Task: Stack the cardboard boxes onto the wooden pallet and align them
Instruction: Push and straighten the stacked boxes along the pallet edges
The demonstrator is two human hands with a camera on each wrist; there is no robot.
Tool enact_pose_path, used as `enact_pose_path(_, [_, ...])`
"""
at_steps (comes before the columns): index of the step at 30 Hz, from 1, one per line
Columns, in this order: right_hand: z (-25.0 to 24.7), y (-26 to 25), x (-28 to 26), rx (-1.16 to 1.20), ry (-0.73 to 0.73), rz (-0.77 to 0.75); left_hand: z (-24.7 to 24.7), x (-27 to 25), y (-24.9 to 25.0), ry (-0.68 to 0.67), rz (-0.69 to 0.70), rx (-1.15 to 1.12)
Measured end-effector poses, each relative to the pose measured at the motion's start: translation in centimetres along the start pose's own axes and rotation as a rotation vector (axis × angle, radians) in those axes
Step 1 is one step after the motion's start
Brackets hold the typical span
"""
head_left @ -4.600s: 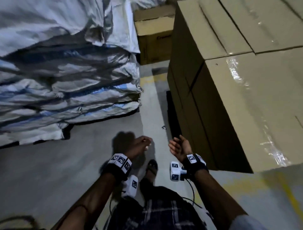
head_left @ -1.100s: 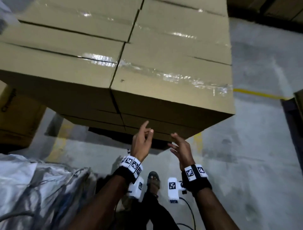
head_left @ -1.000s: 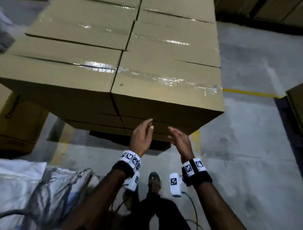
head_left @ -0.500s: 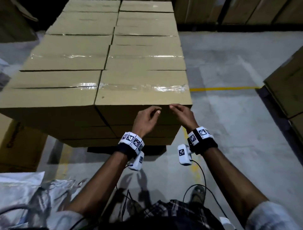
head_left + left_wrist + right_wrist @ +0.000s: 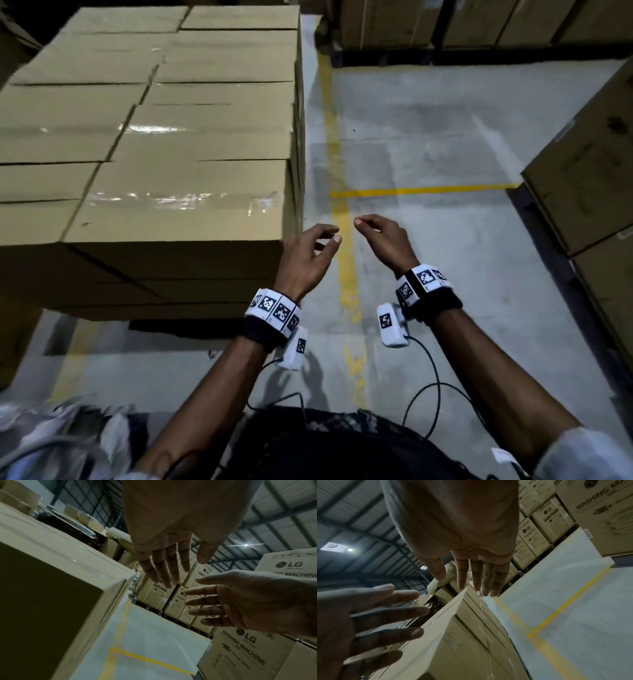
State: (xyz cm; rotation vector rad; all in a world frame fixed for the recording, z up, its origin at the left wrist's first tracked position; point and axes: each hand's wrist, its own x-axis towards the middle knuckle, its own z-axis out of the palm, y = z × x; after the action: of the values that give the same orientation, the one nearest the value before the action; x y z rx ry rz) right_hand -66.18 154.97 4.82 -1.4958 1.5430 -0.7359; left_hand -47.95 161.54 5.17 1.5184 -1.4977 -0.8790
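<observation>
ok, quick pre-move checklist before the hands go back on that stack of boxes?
1. Left hand free: ok, fingers relaxed, holding nothing.
2. Right hand free: ok, relaxed, holding nothing.
3. Hands clear of the box stack: ok, both hang over the floor beside its near right corner, touching nothing.
4. Top layer flush: cannot tell, seams look close but the picture is blurred.
5. Pallet seated under the stack: cannot tell, only a dark strip shows beneath the boxes.
6. Aisle along the yellow line free to step: ok, bare floor between the stack and the boxes on the right.
</observation>
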Motion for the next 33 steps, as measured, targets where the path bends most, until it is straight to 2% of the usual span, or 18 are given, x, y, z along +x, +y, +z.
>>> enact_pose_path(5, [-5.5,2.7,4.4,0.014,-0.042,0.001,7.2,4.8,2.1,-0.02,-0.044,0.035])
enact_pose_path(12, [-9.9,4.6,14.4,0.052,-0.062,0.015,12.8,15.8,1.3,-0.029,-0.112,0.123])
enact_pose_path(20, [-15.7,5.0,32.7,-0.02,-0.098,0.056,18.4,34.8,0.6,-0.053,-0.171,0.111])
enact_pose_path(24, [-17.4,4.3,42.4,-0.081,-0.124,-0.012,19.4,44.9,1.6,-0.05,-0.161,0.119])
enact_pose_path(28, [-18.6,3.3,50.3,-0.065,-0.111,-0.016,19.4,53.1,2.3,-0.084,-0.15,0.14])
enact_pose_path(33, [-19.9,2.8,62.5,-0.029,-0.14,0.013,20.0,64.7,0.5,-0.071,-0.143,0.176])
